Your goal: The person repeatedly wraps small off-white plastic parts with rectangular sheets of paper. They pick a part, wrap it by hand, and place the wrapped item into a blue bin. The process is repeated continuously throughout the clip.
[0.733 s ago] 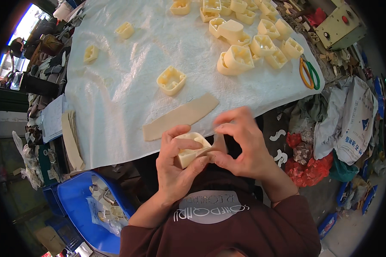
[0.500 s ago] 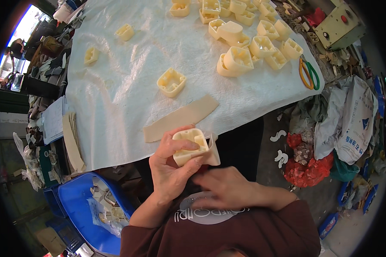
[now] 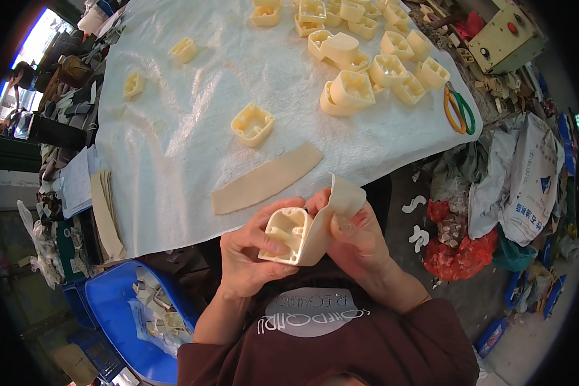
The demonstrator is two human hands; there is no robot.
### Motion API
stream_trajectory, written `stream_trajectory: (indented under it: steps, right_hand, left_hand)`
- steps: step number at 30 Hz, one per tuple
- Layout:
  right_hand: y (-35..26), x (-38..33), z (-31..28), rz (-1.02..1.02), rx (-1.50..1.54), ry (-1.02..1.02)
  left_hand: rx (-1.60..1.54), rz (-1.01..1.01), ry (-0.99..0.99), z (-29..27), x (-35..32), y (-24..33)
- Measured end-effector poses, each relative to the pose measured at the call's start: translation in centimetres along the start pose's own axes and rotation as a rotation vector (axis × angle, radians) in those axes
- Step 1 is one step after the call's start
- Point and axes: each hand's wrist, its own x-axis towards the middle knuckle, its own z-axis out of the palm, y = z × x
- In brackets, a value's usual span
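Observation:
My left hand (image 3: 248, 254) grips a cream plastic casing (image 3: 285, 233), hollow side up, with the thumb and fingers around its walls. A beige strip (image 3: 346, 195) lies against the casing's right side, and its free end sticks up and away. That free end is pinched between the thumb and fingers of my right hand (image 3: 360, 241). On the white-covered table just beyond, another flat beige strip (image 3: 267, 179) lies at a slant. A single casing (image 3: 252, 125) sits past that strip, open side up.
Several more casings (image 3: 350, 90) are heaped at the far right, near scissors (image 3: 458, 108) with orange and green handles. Stacked beige strips (image 3: 107, 215) lie at the table's left edge. A blue bin (image 3: 125, 321) with scraps stands below left; bags (image 3: 518, 180) are on the right.
My right hand has moved up and right from below the casing and now holds the strip's end out from it. My left hand has tilted the casing and shifted it slightly down.

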Motion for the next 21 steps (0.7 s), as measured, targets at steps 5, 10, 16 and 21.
stream_trajectory:
  steps: [5, 10, 16, 21]
  right_hand:
    - [-0.4, 0.0, 0.4, 0.057, -0.048, 0.057]
    - [-0.2, 0.0, -0.2, 0.047, -0.024, 0.014]
    - [-0.8, 0.3, -0.5, 0.068, -0.068, -0.002]
    - [-0.7, 0.5, -0.8, -0.174, -0.351, 0.008]
  left_hand:
    - [0.03, 0.003, -0.034, -0.2, 0.0, 0.1]
    - [-0.009, 0.005, -0.063, 0.1, 0.0, -0.2]
    - [0.264, 0.097, -0.121, -0.3, 0.8, -0.6]
    - [0.364, 0.052, 0.039, 1.8, 1.1, -0.1]
